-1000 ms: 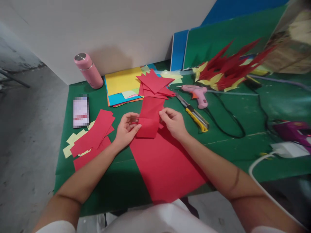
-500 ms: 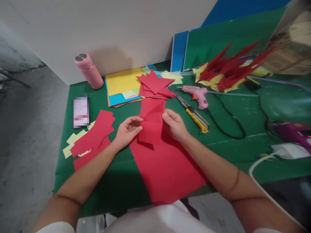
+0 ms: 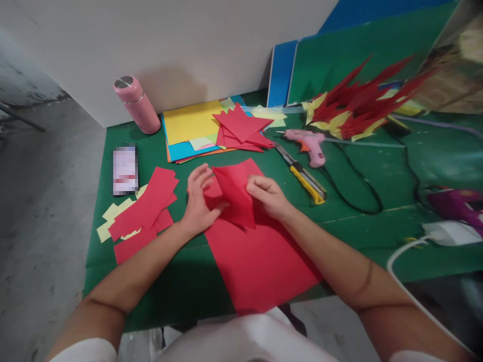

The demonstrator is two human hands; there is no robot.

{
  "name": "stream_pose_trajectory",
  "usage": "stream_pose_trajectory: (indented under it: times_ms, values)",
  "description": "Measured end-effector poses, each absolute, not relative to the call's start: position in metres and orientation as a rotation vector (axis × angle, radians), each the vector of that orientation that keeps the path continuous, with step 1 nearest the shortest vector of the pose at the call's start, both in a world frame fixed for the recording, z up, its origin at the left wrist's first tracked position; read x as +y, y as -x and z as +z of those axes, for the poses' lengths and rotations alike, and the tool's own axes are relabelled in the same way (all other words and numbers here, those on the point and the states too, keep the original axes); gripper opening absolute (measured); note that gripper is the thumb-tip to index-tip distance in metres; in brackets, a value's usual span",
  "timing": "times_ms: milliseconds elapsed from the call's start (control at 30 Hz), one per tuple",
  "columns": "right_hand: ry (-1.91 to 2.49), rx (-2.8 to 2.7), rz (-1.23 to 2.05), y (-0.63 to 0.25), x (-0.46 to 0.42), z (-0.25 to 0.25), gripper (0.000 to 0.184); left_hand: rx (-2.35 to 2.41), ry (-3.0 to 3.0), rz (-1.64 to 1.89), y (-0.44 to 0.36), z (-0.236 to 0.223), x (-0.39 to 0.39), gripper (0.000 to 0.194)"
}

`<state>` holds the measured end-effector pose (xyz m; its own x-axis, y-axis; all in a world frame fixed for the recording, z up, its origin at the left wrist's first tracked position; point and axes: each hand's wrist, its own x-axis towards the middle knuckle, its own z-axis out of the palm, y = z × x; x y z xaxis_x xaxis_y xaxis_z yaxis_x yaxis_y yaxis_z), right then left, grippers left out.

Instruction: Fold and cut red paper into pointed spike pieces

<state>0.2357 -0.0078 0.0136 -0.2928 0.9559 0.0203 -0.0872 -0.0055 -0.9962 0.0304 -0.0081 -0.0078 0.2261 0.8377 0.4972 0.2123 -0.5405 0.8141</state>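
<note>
A creased piece of red paper (image 3: 237, 193) is held up over a large red sheet (image 3: 264, 266) lying on the green table. My right hand (image 3: 268, 195) pinches its right edge between thumb and fingers. At the left side of the creased paper, my left hand (image 3: 199, 201) has its fingers raised and spread from the thumb, whose tip is close to the paper. Beyond both hands, a pile of cut red paper pieces (image 3: 243, 125) rests partly on coloured sheets (image 3: 192, 120). More red strips (image 3: 145, 203) and pale yellow pieces (image 3: 111, 213) lie left of my left hand.
To the right are a yellow utility knife (image 3: 307, 183), a pink glue gun (image 3: 307, 143) with a black cord and red-and-yellow flame-shaped paper (image 3: 358, 108). A pink bottle (image 3: 138, 105) and a phone (image 3: 125, 170) stand at left. A white power strip (image 3: 451, 234) lies far right.
My left hand has let go of the paper's left edge and its fingers have spread upward. The paper has turned and its crease opened, with my right hand still pinching it.
</note>
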Motion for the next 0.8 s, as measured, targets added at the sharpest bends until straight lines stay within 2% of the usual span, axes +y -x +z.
stream_pose_trajectory:
  times_ms: [33, 67, 167, 267, 433, 533, 667, 800]
  values:
    - [0.99, -1.384, 1.475, -0.236, -0.008, 0.016, 0.052, 0.985, -2.019, 1.403, -0.029, -0.009, -0.008, 0.072]
    - [0.993, -1.405, 1.488, -0.236, -0.008, 0.018, 0.052, 0.965, -2.139, 1.454, -0.026, -0.011, -0.008, 0.069]
    - [0.987, -1.435, 1.509, -0.235, -0.007, 0.022, 0.05, 0.726, -2.415, 1.464, -0.021, -0.017, -0.007, 0.034]
    - [0.994, -1.342, 1.496, -0.235, -0.007, 0.021, 0.048, 0.725, -2.521, 1.46, -0.018, -0.02, -0.007, 0.022]
    - [1.121, -1.172, 1.375, -0.239, -0.003, 0.016, 0.038, 1.044, -2.456, 1.515, -0.017, -0.008, -0.002, 0.024]
    - [1.228, -1.329, 1.182, -0.246, 0.004, 0.014, 0.029, 1.129, -2.374, 1.48, -0.016, -0.001, 0.005, 0.021]
    - [1.373, -1.586, 0.878, -0.253, 0.01, 0.01, 0.023, 1.128, -2.267, 1.397, -0.013, 0.0, 0.014, 0.032]
    - [1.505, -1.703, 0.679, -0.253, 0.011, 0.005, 0.02, 1.266, -2.223, 1.301, -0.01, 0.003, 0.016, 0.036]
